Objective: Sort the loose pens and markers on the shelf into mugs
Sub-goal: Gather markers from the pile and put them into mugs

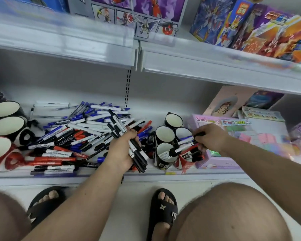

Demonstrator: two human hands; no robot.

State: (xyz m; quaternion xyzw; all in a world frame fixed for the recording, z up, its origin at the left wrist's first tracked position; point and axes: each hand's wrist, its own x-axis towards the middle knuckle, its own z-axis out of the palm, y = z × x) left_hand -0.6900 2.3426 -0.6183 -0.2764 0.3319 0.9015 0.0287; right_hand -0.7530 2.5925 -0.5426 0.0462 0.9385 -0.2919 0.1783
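White metal shop shelving (pixel 181 176) fills the view, its lower board scattered with stationery. On that board, the left hand (pixel 123 150) has its fingers curled tight round a bundle of black-capped, white-barrelled markers (pixel 129 141), the slim cylinders fanning out above and below the fist. The right hand (pixel 210 138) pinches a few more markers (pixel 186 145), blue, black and red capped, their tips angled down toward a glossy black mug with a white inside (pixel 164 156); whether they touch its rim cannot be told. Just beside that mug stands a red mug holding black-capped markers (pixel 189 158), and three more black mugs (pixel 165 134) cluster behind. Left of the hands lies a loose heap of smooth plastic pens and markers in blue, red and black (pixel 76 134), with printing on the barrels too blurred to read. Further left sit a red mug on its side (pixel 2 153) and two black mugs (pixel 7 126). Pastel pink and purple packets (pixel 233 129) lie to the right; their lettering is illegible. Colourful cardboard toy boxes (pixel 250 28) stand on the upper shelf. Below, black rubber slide sandals (pixel 163 211) rest on a pale floor.
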